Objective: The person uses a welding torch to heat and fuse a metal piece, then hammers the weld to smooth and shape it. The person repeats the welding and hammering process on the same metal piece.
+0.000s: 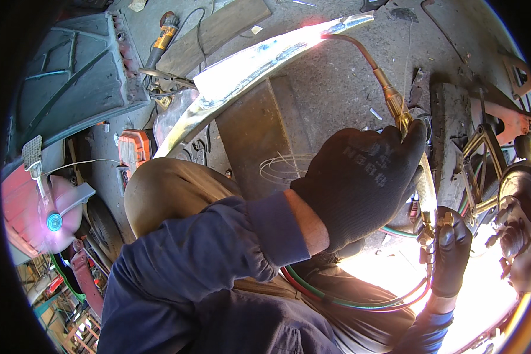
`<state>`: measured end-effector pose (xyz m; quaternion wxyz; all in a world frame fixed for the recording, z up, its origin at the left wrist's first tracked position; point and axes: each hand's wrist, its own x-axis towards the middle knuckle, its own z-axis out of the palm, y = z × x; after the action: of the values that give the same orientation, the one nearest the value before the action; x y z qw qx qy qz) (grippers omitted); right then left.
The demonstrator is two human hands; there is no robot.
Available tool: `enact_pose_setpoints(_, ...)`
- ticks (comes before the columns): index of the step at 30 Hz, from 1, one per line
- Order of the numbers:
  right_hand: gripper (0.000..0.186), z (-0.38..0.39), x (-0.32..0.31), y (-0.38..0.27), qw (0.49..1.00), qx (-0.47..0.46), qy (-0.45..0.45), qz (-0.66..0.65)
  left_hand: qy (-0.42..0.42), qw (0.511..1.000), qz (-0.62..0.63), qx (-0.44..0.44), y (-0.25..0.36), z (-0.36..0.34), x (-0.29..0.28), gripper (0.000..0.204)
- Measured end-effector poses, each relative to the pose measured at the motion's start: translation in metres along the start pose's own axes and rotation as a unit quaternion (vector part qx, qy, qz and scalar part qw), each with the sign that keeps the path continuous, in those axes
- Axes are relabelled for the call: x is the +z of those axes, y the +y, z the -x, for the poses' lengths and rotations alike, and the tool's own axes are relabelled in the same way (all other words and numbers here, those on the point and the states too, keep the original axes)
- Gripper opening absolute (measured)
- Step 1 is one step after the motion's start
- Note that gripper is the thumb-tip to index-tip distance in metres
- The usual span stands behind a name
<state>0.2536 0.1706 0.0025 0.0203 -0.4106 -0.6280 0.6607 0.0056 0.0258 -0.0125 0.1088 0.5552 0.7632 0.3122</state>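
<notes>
- We are closing our left hand (363,186), in a black knit glove, in a fist around the body of the brass gas welding torch (404,124), fingers curled tight over it.
- We are pinching with our right hand (451,256), also black-gloved, at the brass valve block at the torch's rear end, fingertips pressed together on it.
- We are counting two gloved hands, one torch, and two hoses, the red hose (360,308) and the green hose (336,301), looping from the torch's rear across our lap.
- The torch's thin curved copper neck is arching up and away from the left hand, and its tip is glowing pink-white against the long bent strip of shiny sheet metal (242,74).
- The strip is lying beyond the torch, over a rusty steel plate (259,141) on the concrete floor.
- An orange-handled angle grinder (162,35) is lying past the strip's far side.
</notes>
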Motion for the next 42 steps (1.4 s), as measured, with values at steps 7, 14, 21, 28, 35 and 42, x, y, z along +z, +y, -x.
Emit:
enact_pose_setpoints(7,0.072,0.001,-0.003,0.002,1.0,0.007,0.009,0.006,-0.027,1.0,-0.002,-0.01,0.002,-0.004,-0.005,0.06)
enact_pose_setpoints(14,0.076,0.002,-0.016,0.008,0.999,0.03,0.008,-0.022,-0.014,1.0,0.018,0.018,0.008,-0.001,-0.012,0.068)
enact_pose_setpoints(21,0.076,0.002,-0.019,0.011,0.999,0.03,0.011,-0.029,-0.016,0.999,-0.011,0.029,0.009,0.001,-0.013,0.071)
enact_pose_setpoints(28,0.078,0.0,-0.02,0.011,0.999,0.035,0.0,-0.021,0.0,0.999,-0.002,0.037,0.008,0.0,-0.014,0.071)
enact_pose_setpoints(35,0.079,0.0,-0.017,0.007,0.999,0.033,0.001,-0.014,0.001,0.998,0.004,0.057,0.004,0.0,-0.011,0.068)
enact_pose_setpoints(42,0.076,-0.002,-0.01,0.003,1.0,0.011,0.012,0.003,-0.085,0.996,0.01,-0.025,0.006,-0.001,-0.008,0.065)
